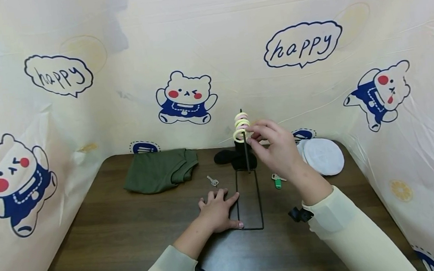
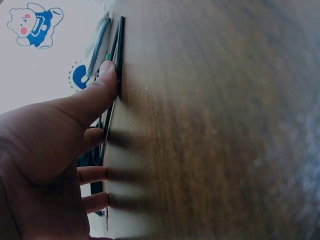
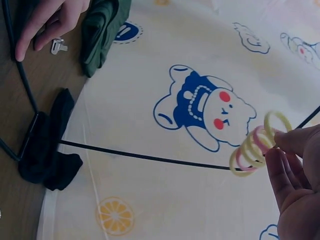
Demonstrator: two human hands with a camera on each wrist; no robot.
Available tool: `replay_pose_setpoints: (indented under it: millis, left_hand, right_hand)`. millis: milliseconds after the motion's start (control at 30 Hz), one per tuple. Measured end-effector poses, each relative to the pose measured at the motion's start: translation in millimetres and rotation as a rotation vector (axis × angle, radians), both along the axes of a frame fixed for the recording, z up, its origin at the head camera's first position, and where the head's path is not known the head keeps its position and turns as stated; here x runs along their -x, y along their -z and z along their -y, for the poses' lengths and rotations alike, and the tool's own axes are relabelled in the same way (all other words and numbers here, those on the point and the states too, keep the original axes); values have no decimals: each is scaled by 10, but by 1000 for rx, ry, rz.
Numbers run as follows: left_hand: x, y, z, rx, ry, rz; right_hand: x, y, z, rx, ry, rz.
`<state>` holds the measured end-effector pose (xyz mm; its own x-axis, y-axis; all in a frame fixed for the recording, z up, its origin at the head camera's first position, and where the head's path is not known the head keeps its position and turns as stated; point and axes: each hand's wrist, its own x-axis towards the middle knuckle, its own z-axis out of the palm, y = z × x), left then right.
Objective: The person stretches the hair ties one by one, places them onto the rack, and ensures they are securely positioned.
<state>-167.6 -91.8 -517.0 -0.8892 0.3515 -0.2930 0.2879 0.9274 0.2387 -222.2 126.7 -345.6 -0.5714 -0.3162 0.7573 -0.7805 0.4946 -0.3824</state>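
Observation:
A black wire stand (image 1: pixel 260 200) with a long rectangular base stands on the table, its rod (image 3: pixel 150 157) rising from the far end. Several yellow and pink hair ties (image 1: pixel 241 123) are threaded on the upper part of the stand. My right hand (image 1: pixel 280 147) pinches the nearest yellow hair tie (image 3: pixel 266 122) between thumb and fingertips, with the wire running through it. Low on the left side of the base, my left hand (image 1: pixel 217 213) rests with fingers spread, its thumb (image 2: pixel 106 75) pressing on the wire. Its other fingertips touch the tabletop.
Black socks (image 1: pixel 224 156) lie at the stand's far end. Folded green cloth (image 1: pixel 160 170) sits at back left, white round pads (image 1: pixel 324 156) at back right. One key (image 1: pixel 213 181) lies left of the base; keys with a green tag (image 1: pixel 277 183) lie right. Printed cloth walls surround the table.

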Motion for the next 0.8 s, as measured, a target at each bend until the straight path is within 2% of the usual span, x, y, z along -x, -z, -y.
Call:
replay_pose_setpoints:
  millis: [233, 433, 633, 800]
  left_hand:
    - [2, -4, 2, -8, 5, 2]
    - [-9, -7, 11, -30, 8, -9]
    - [-11, -14, 18, -48, 12, -2]
    - [-10, -29, 125, -125, 9, 2]
  right_hand:
    - [-3, 33, -51, 30, 32, 32]
    - [-120, 119, -224, 36, 23, 58]
    - [-346, 421, -532, 40, 15, 112]
    - [-476, 739, -818, 11, 71, 204]
